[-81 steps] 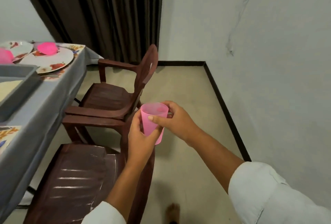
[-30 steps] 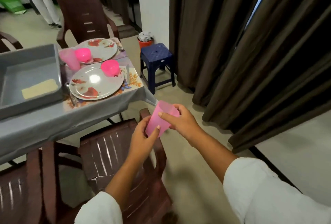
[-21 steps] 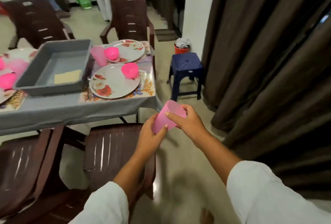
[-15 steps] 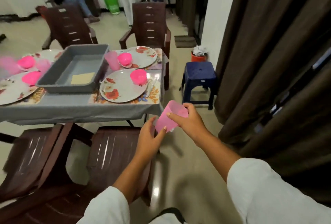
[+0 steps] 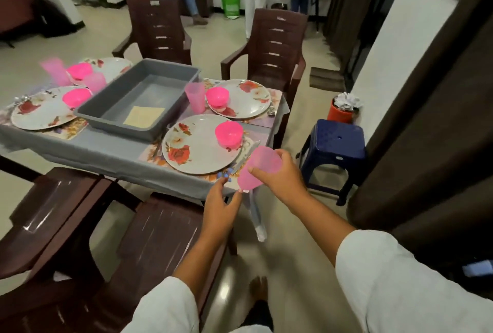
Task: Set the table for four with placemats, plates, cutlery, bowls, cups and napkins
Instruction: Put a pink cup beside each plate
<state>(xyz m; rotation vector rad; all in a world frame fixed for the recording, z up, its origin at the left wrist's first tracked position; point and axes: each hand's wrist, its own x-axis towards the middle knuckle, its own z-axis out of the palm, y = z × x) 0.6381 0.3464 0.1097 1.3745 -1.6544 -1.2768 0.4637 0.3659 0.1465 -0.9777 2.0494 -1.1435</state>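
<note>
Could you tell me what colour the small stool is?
The small plastic stool is dark blue, seen best in the head view.

Pink cup (image 5: 260,168) & bowls (image 5: 229,133), floral white plates (image 5: 196,147), grey bin (image 5: 138,98), blue stool (image 5: 336,137).

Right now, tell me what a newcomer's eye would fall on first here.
The pink cup, gripped in the right hand at the near right corner of the table, with the left hand just below. Next, four hot-pink bowls on floral plates, the nearest bowl on its plate. A grey tub sits mid-table between the settings.
</note>
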